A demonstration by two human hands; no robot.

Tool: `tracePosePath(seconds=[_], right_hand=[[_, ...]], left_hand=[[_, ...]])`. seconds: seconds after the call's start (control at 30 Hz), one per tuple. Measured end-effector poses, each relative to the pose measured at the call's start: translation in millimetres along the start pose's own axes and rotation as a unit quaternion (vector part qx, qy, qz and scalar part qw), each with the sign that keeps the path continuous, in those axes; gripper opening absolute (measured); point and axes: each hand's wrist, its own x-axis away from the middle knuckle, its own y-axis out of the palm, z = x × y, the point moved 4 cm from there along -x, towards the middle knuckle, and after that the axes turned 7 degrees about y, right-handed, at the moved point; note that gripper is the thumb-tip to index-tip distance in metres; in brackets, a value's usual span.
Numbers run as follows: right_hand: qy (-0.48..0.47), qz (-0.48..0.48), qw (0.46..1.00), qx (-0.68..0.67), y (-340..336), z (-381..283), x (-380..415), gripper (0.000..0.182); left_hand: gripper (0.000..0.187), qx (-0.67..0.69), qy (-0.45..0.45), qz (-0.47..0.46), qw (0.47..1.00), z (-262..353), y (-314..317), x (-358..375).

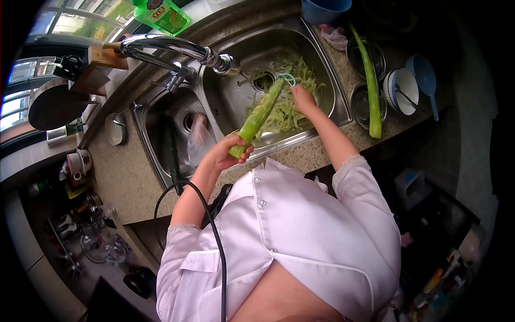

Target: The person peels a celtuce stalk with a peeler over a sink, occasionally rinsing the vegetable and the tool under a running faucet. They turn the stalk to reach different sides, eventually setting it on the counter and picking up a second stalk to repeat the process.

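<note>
My left hand [232, 152] is wrapped round the thick lower end of a green celtuce stem [260, 117], held slanting over the front of the large sink basin. My right hand [303, 100] grips a light teal peeler [288, 79], whose head is at the stem's far tip. Toward that tip the stem looks paler and rough. Below it, green peelings [287, 121] lie in the basin, some around the drain [264, 81]. A second, longer celtuce stem [370, 80] rests across metal bowls on the counter to the right.
The chrome faucet [177, 51] arches over the double sink [343, 102]. In the smaller basin are a cucumber [173, 155] and a clear plastic bag [199, 140]. White bowls [406, 91] and a blue strainer [422, 75] stand right. A black cable [214, 231] hangs before my shirt.
</note>
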Motion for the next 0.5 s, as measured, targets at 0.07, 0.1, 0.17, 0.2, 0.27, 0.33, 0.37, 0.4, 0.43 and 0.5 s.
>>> tracePosePath(seconds=[0.07, 0.1, 0.17, 0.2, 0.27, 0.33, 0.37, 0.4, 0.43, 0.5], right_hand=[[0.054, 0.057, 0.991, -0.112, 11, 18, -9, 0.038], [0.053, 0.057, 0.991, -0.11, 11, 14, -2, 0.038], [0.003, 0.019, 0.99, -0.141, 8, -8, 33, 0.037], [-0.026, -0.011, 0.989, -0.145, -2, -29, 57, 0.035], [-0.056, -0.04, 0.986, -0.15, -12, -60, 100, 0.034], [-0.192, -0.055, 0.974, -0.112, -12, -81, 128, 0.031], [-0.189, -0.055, 0.974, -0.114, -18, -79, 122, 0.031], [-0.144, -0.071, 0.985, -0.063, -23, -72, 103, 0.028], [-0.101, -0.087, 0.991, -0.011, -26, -68, 86, 0.026], [-0.066, -0.068, 0.995, -0.02, -17, -58, 63, 0.032]], left_hand=[[0.033, -0.028, 0.008, 0.016, 0.999, 0, 4, -1], [0.033, -0.056, 0.017, 0.032, 0.998, 1, 4, -2], [0.033, -0.054, 0.022, 0.032, 0.998, 4, -1, -11], [0.033, -0.055, 0.024, 0.032, 0.998, 5, -3, -15], [0.034, -0.061, 0.027, 0.05, 0.997, 7, 2, -18], [0.034, -0.069, 0.027, 0.068, 0.995, 8, 3, -17], [0.034, -0.098, 0.024, 0.044, 0.994, 7, 4, -13], [0.034, -0.127, 0.021, 0.02, 0.991, 7, 5, -11], [0.034, -0.128, 0.02, 0.021, 0.991, 8, 6, -12], [0.037, -0.129, 0.037, 0.049, 0.99, 9, 6, -11]])
